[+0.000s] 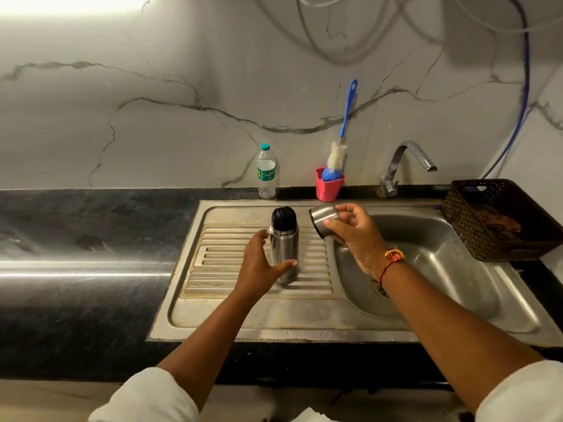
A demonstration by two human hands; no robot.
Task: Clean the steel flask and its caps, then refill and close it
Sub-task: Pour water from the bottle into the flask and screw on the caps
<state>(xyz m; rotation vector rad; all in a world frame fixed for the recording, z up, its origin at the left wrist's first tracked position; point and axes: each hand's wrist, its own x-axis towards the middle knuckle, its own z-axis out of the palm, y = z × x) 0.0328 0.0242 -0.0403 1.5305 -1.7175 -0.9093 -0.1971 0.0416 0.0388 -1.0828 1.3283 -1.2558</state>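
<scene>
A: Where's the cylindrical steel flask [284, 249]?
B: Upright on the ribbed steel drainboard [213, 254], long axis vertical, black inner cap [283, 218] on top. The left hand [259, 264] curls round its body.
A: The right hand [350, 234]?
B: It grips the steel outer cap [323, 220], tilted, mouth facing the flask. Black stone counter [91, 239] and marbled wall [182, 86] surround them.

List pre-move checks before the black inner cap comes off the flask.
1. Flask upright on drainboard: ok.
2. Left hand grips flask body: ok.
3. Right hand free for unscrewing: not ok, it holds the steel outer cap.
4. Black inner cap seated on flask: ok; tightness cannot tell.
5. Bottle brush at hand in red cup: ok.
6. Flask contents: cannot tell.
</scene>
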